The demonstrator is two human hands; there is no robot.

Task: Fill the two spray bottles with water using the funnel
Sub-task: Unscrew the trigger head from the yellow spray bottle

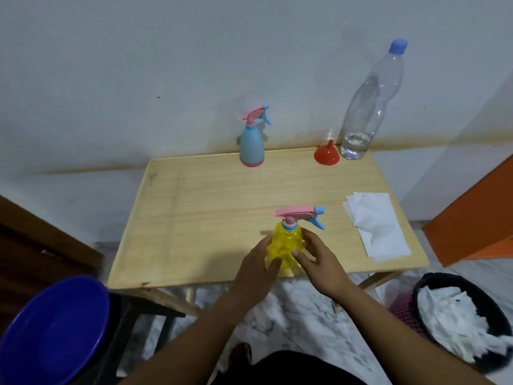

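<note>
A yellow spray bottle point(287, 240) with a pink and blue trigger head stands near the front edge of the wooden table point(194, 207). My left hand point(259, 265) and my right hand point(319, 257) hold its body from both sides, fingers wrapped round it. A blue spray bottle point(251, 143) with its head on stands at the back of the table. To its right a red funnel point(326, 155) sits mouth down. Beside the funnel stands a tall clear water bottle point(366, 107) with a blue cap and a little water at the bottom.
White tissues point(377, 226) lie on the table's right side. A blue tub point(52, 329) sits on a stool at the lower left. A dark bin point(460, 320) with white paper stands on the floor at the right. An orange panel point(477, 218) leans at the right.
</note>
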